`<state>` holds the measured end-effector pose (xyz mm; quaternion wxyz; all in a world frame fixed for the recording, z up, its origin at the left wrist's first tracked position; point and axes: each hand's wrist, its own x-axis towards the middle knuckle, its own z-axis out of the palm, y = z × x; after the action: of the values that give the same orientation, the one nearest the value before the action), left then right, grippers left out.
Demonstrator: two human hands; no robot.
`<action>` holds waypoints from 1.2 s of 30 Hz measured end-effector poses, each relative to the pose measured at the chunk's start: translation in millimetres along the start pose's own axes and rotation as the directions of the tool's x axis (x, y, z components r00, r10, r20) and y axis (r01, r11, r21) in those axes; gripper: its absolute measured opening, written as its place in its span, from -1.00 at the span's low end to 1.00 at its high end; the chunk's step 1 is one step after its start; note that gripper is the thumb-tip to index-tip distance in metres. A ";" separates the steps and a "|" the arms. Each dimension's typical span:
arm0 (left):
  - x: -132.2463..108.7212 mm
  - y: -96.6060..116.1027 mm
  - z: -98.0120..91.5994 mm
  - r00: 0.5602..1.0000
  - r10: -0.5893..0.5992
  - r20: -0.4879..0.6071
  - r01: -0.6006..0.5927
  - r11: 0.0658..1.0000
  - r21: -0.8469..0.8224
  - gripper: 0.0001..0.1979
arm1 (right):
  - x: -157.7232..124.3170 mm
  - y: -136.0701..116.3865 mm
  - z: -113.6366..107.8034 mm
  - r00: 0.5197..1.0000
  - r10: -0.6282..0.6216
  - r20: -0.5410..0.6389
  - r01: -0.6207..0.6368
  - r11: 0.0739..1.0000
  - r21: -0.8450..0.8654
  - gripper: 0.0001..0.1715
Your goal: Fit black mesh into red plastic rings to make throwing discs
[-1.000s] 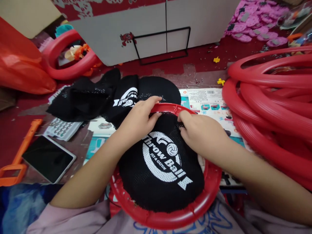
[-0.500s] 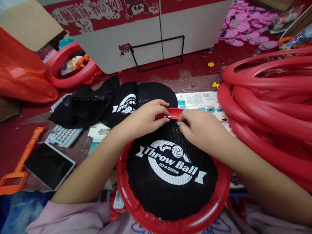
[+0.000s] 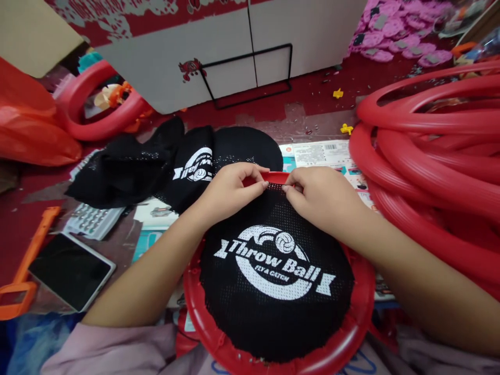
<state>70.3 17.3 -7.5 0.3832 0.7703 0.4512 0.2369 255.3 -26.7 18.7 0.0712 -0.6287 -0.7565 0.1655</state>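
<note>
A round black mesh net [image 3: 273,325] printed "Throw Ball" lies across a red plastic ring [image 3: 201,312], its edge seated along the ring's inner side nearly all the way round. The ring leans against my body at the front of the table. At its far edge, my left hand [image 3: 240,185] pinches the net's border against the red rim. My right hand [image 3: 312,195] does the same a short gap to the right, thumb and fingers closed on the mesh edge. Between the two hands the red rim shows above the net.
More black mesh nets [image 3: 244,146] lie beyond my left hand. Stacked red rings [image 3: 425,172] fill the right side. At left are a dark-screened tablet [image 3: 72,271], an orange plastic handle [image 3: 29,260] and a grey parts tray [image 3: 94,221]. A white box [image 3: 219,47] stands behind.
The net at the far edge is pulled up closer to the rim between my fingers, and less of the rim's inner face shows there. The view has shifted slightly.
</note>
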 end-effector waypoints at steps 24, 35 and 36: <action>2.2 -0.3 4.2 0.997 0.071 -0.029 -0.065 0.984 0.163 -0.92 | 5.9 11.3 -4.4 0.998 0.063 0.026 -0.063 0.998 0.018 -0.75; -4.4 -3.3 0.1 0.947 0.300 0.116 -0.322 0.886 0.334 -0.70 | 10.9 17.4 -5.5 0.996 0.049 0.076 -0.055 0.995 0.084 -0.75; -4.9 -2.8 -0.3 0.939 0.312 0.144 -0.344 0.872 0.349 -0.68 | 10.8 17.0 -6.1 0.996 0.049 0.081 -0.055 0.995 0.077 -0.75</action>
<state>66.3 14.0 -9.7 0.2043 0.9030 0.3339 0.1770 270.9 -12.6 17.5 0.0618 -0.6380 -0.7348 0.2219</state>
